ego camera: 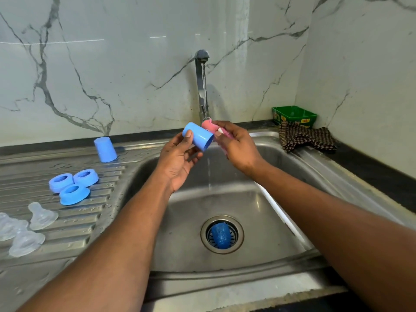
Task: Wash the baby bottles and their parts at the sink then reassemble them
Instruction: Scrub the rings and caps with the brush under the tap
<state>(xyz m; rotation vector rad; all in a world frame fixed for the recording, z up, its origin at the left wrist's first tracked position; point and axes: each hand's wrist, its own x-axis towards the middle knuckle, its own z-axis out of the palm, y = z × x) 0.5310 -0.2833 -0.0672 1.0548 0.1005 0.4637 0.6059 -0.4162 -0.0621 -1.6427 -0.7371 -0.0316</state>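
Our left hand (pixel 177 158) grips the wet cap (pixel 198 136), light, stiff and likely slippery, by its wall; our right hand (pixel 236 145) pinches the sponge (pixel 208 127)

white marble-look wall (pixel 135 64) with grey veins behind the hands, dark countertop (pixel 371 163) off to their right

Soft, even light fills my view, streaking glare across the glossy marble wall (pixel 135 39) and the steel sink (pixel 265 208), while the wide lens bows the edges and my forearms blur slightly up close.
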